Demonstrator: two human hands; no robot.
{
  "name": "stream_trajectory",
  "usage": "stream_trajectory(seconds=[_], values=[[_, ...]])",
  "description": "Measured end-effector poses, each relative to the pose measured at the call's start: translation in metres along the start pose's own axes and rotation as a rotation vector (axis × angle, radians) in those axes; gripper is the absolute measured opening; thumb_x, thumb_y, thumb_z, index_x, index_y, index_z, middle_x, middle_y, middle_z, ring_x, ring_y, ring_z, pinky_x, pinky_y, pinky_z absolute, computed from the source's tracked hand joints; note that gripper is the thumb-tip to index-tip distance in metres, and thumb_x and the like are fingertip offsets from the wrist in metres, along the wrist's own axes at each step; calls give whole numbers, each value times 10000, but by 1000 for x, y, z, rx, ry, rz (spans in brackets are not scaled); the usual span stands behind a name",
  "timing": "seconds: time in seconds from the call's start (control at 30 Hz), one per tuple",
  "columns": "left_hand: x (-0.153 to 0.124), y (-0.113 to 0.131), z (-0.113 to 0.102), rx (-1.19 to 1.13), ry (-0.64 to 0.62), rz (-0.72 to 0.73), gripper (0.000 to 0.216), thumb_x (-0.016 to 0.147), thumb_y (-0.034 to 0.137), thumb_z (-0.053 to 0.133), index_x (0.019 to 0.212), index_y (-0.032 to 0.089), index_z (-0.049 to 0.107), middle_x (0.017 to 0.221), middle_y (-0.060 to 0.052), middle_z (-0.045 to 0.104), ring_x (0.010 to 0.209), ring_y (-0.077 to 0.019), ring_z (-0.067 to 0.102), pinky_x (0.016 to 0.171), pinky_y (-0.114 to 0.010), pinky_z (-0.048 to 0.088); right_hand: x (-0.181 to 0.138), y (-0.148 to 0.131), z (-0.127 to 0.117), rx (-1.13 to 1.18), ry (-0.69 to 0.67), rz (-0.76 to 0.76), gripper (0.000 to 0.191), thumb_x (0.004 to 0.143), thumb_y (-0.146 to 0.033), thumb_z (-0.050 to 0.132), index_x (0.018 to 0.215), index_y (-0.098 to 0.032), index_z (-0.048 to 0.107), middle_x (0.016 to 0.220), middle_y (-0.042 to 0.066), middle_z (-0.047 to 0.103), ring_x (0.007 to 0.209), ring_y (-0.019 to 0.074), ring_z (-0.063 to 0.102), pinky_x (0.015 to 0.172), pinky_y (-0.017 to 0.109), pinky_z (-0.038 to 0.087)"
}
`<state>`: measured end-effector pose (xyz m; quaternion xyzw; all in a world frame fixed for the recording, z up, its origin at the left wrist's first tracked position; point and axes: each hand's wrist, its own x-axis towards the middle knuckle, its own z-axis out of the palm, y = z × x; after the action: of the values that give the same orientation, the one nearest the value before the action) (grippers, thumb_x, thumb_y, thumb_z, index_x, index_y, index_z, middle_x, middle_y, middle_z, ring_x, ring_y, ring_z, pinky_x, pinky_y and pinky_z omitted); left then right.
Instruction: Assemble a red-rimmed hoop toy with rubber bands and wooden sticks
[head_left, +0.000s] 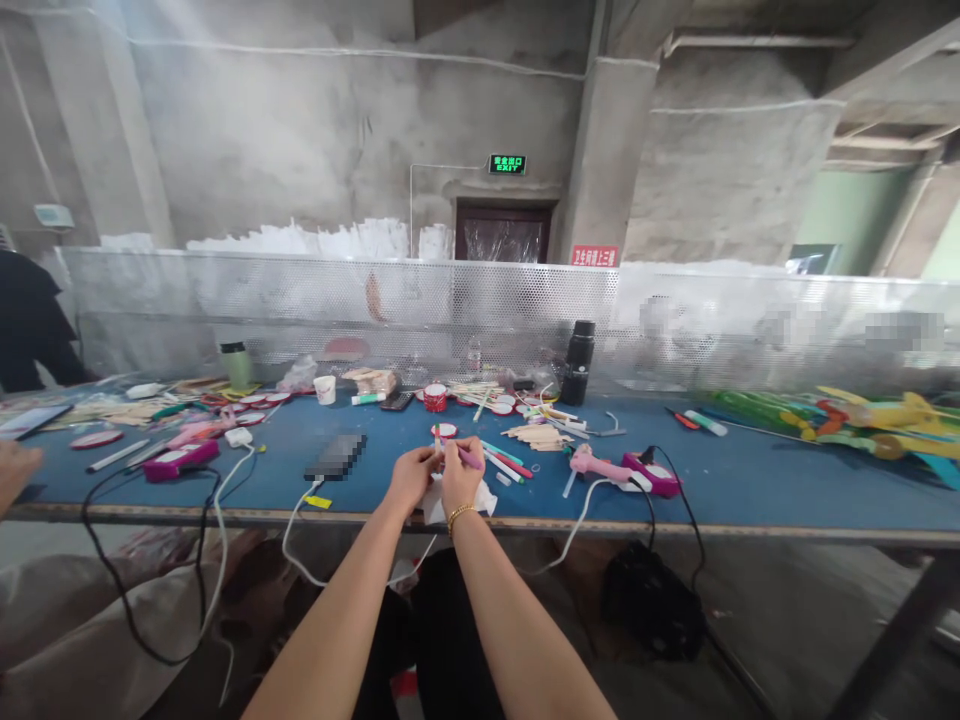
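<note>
1. In the head view, both hands meet above the near edge of the blue tabletop [270, 450], close in front of the person's body.
2. The right hand [461, 482] has its grip closed round a purple marker [470, 458], slanted across the fingers; a bracelet [460, 514] circles that wrist.
3. The left hand [412, 480] appears to pinch a small piece [438, 437], pale with a green end, which stands roughly upright between the fingertips. It is too small to tell exactly what it is.
4. That piece is held just beside the right fingers, in front of a red-rimmed disc [444, 431]. White paper [484, 498] lies beneath the hands, partly hidden by them.
5. Just right of the right hand lies a group of coloured markers [514, 463], with wooden sticks [536, 437] farther back. A pink glue gun [596, 464] rests beside a purple box [660, 480], well apart from the hands.
6. The step in hand looks like close work on the small piece with the marker, though whether the tip touches it cannot be told, since the fingers cover the contact.
7. As a judgement, the next move calls for a firm left pinch, the piece kept from turning, and small, light strokes from the right fingers; pressing too hard could tip it.
</note>
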<state>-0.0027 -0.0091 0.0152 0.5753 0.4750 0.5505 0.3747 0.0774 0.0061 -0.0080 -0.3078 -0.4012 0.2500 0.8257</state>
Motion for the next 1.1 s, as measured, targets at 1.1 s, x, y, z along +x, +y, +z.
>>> stream_trajectory(seconds=[1.1], values=[[-2, -2, 1, 44, 24, 13, 350, 636, 487, 763, 559, 171, 635, 490, 23, 526, 455, -103, 394, 474, -243, 259, 1, 9, 0, -36, 0, 29, 142, 806, -283, 570, 716, -219, 481, 658, -53, 519, 633, 117, 495, 625, 241, 441]])
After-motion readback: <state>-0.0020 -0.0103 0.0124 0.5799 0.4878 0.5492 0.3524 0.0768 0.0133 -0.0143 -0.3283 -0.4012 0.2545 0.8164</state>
